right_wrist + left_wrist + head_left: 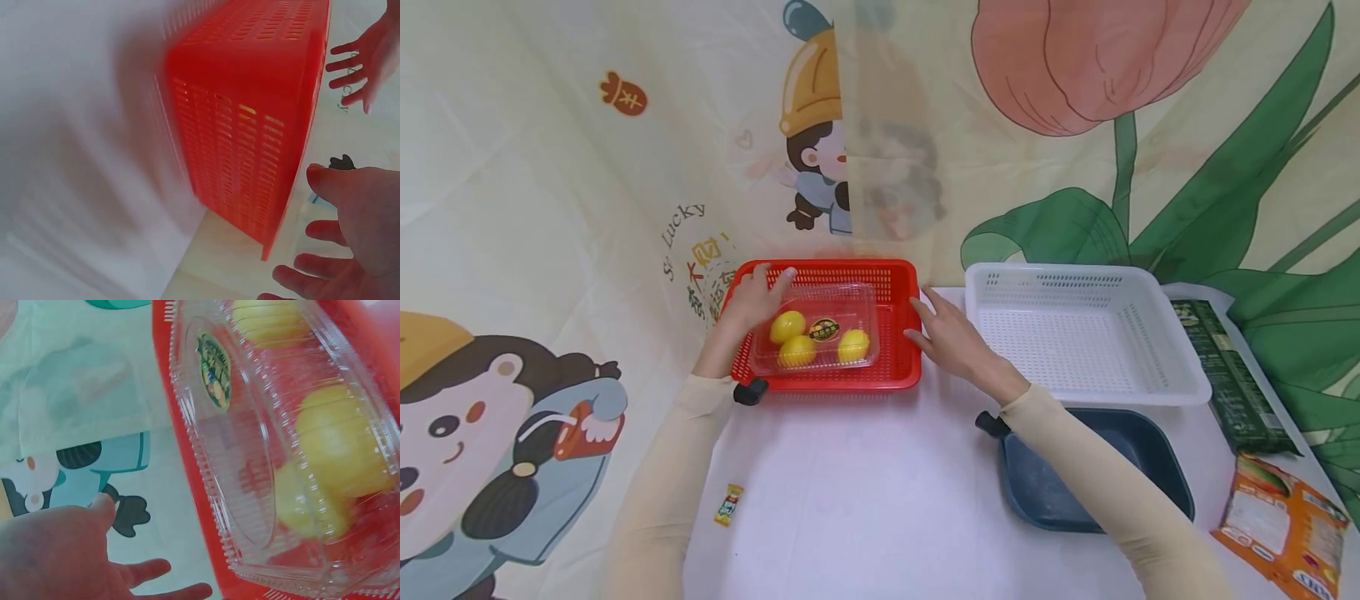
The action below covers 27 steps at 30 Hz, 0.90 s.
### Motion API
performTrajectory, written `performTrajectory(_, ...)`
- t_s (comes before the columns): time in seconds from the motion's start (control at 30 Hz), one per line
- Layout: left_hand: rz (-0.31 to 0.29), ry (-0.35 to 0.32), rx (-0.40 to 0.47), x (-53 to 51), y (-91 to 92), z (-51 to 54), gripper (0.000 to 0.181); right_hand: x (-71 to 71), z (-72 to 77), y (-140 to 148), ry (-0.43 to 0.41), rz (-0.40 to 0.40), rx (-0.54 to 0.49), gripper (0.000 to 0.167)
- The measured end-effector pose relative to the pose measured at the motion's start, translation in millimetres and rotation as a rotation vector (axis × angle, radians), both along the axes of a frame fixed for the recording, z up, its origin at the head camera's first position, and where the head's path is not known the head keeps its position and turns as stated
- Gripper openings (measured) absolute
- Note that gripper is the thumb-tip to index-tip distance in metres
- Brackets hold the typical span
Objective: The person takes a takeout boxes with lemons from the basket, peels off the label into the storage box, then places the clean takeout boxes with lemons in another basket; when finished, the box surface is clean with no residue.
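A red slotted plastic basket stands toward the back of the table. Inside it lies a clear lidded plastic box with an oval label and several yellow fruits, perhaps lemons. My left hand hovers over the basket's left side, fingers spread and thumb toward the box. The left wrist view has that hand apart from the box. At the basket's right wall is my right hand, its fingers extended beside the rim; the right wrist view shows nothing in its grasp.
Right of the basket stands a white slotted basket. A dark blue tray lies partly beneath my right forearm. Along the right edge are a dark green packet and an orange packet. A small wrapped snack lies front left.
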State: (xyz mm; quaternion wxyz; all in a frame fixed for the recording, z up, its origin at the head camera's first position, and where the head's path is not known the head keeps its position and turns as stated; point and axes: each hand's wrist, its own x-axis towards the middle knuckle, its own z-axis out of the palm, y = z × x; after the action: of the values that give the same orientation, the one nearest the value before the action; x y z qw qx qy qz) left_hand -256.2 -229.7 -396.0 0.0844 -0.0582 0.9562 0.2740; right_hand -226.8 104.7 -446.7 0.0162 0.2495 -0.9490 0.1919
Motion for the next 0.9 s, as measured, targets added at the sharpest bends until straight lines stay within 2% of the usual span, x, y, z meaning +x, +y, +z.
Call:
performTrajectory(0.23, 0.054, -0.112, 0.133, -2.9, -6.3, 9.9, 0.093, 3.0, -9.4, -6.9, -0.022, -0.016, -0.035, 0.069)
performTrajectory(0.63, 0.051, -0.175, 0.169, -13.6, -7.5, 15.0, 0.089, 7.3, -16.4, -12.5, -0.085, -0.053, -0.119, 0.07)
performTrajectory(0.73, 0.077, -0.222, 0.223, -15.4, -8.8, 12.8, 0.093, 7.9, -18.1, -13.5, -0.093, -0.058, -0.121, 0.07)
performTrajectory(0.9, 0.168, -0.359, 0.4, -16.4, -15.5, 7.3, 0.105, 7.8, -22.8, -15.3, -0.089, -0.054, -0.111, 0.069)
